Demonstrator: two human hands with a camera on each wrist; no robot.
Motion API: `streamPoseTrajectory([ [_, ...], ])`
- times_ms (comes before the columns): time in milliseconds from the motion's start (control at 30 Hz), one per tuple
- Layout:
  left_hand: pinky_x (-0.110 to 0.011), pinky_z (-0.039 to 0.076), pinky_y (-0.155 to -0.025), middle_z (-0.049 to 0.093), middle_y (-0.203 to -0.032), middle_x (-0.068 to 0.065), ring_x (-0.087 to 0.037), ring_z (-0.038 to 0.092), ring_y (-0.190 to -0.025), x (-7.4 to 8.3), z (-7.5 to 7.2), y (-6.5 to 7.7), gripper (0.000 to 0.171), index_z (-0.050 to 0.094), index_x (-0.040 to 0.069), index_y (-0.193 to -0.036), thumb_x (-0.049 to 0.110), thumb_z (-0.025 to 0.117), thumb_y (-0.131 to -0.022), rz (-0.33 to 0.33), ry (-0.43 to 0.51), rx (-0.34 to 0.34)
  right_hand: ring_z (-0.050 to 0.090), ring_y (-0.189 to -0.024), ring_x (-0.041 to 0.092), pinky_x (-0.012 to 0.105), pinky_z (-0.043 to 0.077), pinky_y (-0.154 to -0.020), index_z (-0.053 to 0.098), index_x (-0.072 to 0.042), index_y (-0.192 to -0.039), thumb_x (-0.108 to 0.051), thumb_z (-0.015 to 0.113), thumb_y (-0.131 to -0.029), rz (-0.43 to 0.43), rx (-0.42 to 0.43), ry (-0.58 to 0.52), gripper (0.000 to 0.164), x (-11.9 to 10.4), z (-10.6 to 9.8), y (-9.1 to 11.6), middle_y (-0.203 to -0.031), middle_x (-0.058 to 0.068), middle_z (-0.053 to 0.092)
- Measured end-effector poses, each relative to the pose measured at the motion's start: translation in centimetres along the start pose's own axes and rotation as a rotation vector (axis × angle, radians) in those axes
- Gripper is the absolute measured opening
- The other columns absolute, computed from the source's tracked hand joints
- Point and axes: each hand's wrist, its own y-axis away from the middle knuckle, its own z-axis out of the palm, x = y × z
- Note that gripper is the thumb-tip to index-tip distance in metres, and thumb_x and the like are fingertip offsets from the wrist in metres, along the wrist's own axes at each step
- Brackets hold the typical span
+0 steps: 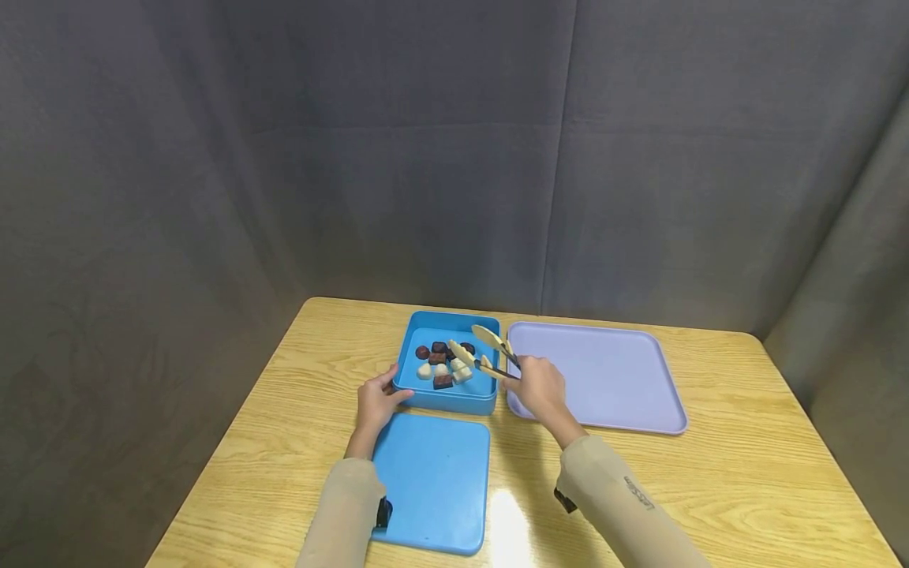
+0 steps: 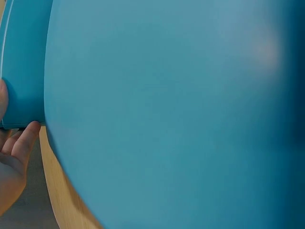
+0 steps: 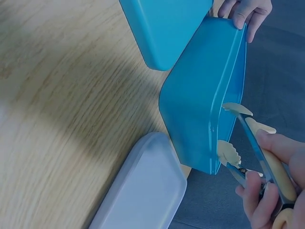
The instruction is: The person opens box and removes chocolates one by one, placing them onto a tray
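Observation:
A blue box (image 1: pixel 447 404) holds several chocolates, dark ones (image 1: pixel 443 382) and white ones (image 1: pixel 424 371). My left hand (image 1: pixel 374 402) holds the box by its front left corner, thumb at the front and fingers along the left side. Tongs with cream tips (image 1: pixel 488 338) are in the grip of my right hand (image 1: pixel 543 386), over the right side of the box. Their two tips stand apart. In the right wrist view the tips reach in at the box's rim, and nothing shows between them.
A flat blue lid (image 1: pixel 433 477) lies on the wooden table (image 1: pixel 731 442) in front of the box, partly under my left sleeve. To the right of the box is a lilac tray (image 1: pixel 596 375), its near left corner behind my right hand. A grey curtain (image 1: pixel 426 158) hangs behind the table.

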Motion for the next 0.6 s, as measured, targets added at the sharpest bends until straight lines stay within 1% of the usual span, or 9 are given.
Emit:
streamPoseTrajectory([
  [67,-0.037,0.046,-0.085,0.046,-0.127,-0.018,-0.032,0.05,-0.109,0.0,0.0,0.0,0.057,0.047,-0.004,-0.124,0.003,0.072,-0.073,0.007,0.004,0.001,0.047,-0.053,0.019,0.032,0.036,-0.04,0.06,-0.009,-0.07,-0.027,0.074,-0.071,-0.002,-0.01,0.018,0.023,-0.1,0.0,-0.2,-0.057,0.001,0.052],
  [233,-0.036,0.046,-0.084,0.046,-0.126,-0.018,-0.032,0.05,-0.108,-0.1,0.0,0.1,0.057,0.047,-0.004,-0.124,0.003,0.072,-0.073,0.021,0.004,-0.002,0.047,-0.051,0.019,0.032,0.038,-0.039,0.056,-0.009,-0.065,-0.026,0.074,-0.071,-0.013,-0.024,0.059,0.025,-0.4,0.0,-0.5,-0.055,0.002,0.051],
  [367,-0.037,0.046,-0.085,0.046,-0.127,-0.017,-0.033,0.05,-0.109,-0.1,0.0,0.1,0.057,0.047,-0.004,-0.124,0.004,0.072,-0.073,0.02,-0.003,-0.003,0.047,-0.051,0.019,0.033,0.039,-0.04,0.056,-0.008,-0.063,-0.023,0.072,-0.073,-0.024,-0.03,0.089,0.024,-0.6,-0.1,-0.7,-0.055,0.003,0.05],
  [500,-0.037,0.046,-0.085,0.046,-0.127,-0.016,-0.032,0.05,-0.109,-0.1,0.0,0.1,0.058,0.047,-0.003,-0.125,0.004,0.072,-0.073,0.012,-0.002,-0.004,0.048,-0.051,0.019,0.033,0.041,-0.041,0.056,-0.008,-0.063,-0.024,0.072,-0.075,-0.024,-0.05,0.109,0.026,-1.0,-0.3,-1.0,-0.055,0.003,0.051],
  [600,-0.037,0.046,-0.084,0.046,-0.127,-0.015,-0.031,0.05,-0.108,-0.2,0.0,0.1,0.058,0.047,-0.003,-0.125,0.004,0.072,-0.073,0.01,-0.003,-0.008,0.05,-0.053,0.02,0.035,0.043,-0.042,0.056,-0.007,-0.063,-0.023,0.072,-0.074,-0.027,-0.052,0.131,0.025,-1.2,-0.3,-1.2,-0.057,0.004,0.052],
])
